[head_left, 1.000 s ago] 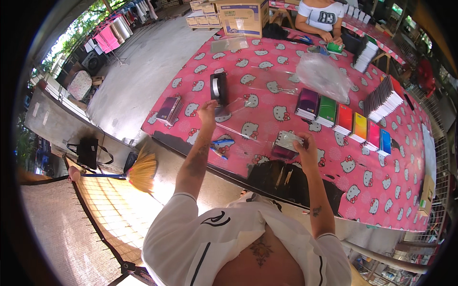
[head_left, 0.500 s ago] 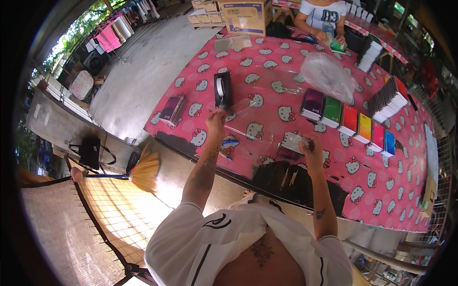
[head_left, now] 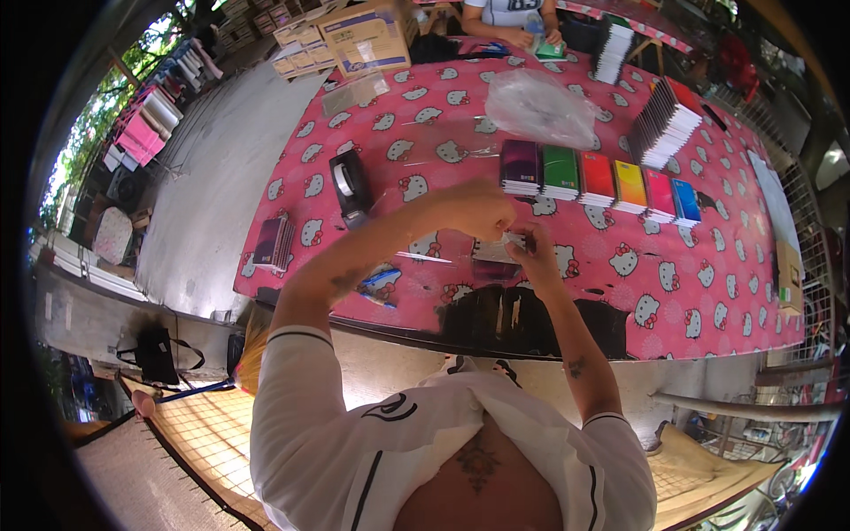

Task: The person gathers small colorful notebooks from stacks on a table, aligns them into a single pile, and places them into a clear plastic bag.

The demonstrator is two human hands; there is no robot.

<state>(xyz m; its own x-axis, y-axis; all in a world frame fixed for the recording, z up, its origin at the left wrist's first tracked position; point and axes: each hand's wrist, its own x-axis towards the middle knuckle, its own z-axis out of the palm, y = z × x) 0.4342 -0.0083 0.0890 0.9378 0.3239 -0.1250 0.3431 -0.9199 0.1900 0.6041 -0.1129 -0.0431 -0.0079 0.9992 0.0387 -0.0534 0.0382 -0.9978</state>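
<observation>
My left hand [head_left: 478, 209] is closed above a small notebook pack [head_left: 496, 268] near the table's front edge; what its fingers hold, if anything, is hidden. Close beside it, my right hand [head_left: 535, 251] pinches clear plastic wrap [head_left: 513, 239] at the top of the pack. The pack has a dark purple lower part and lies partly under my hands. Left of my forearm, a black tape dispenser [head_left: 351, 188] with a roll of tape stands on the table. A blue-and-white item [head_left: 381, 281], possibly a pen or packet, lies below that forearm.
A pink patterned cloth [head_left: 620, 292] covers the table, torn black near me. Colored notebook stacks [head_left: 595, 180] line up ahead, with a taller stack [head_left: 666, 124] behind. Purple notebooks [head_left: 274, 242] sit left, a plastic bag [head_left: 542, 108] farther back. Another person [head_left: 513, 22] works across the table.
My left hand has moved right, from the tape dispenser to the notebook pack beside my right hand. My right hand stays by the pack. The whole view has shifted.
</observation>
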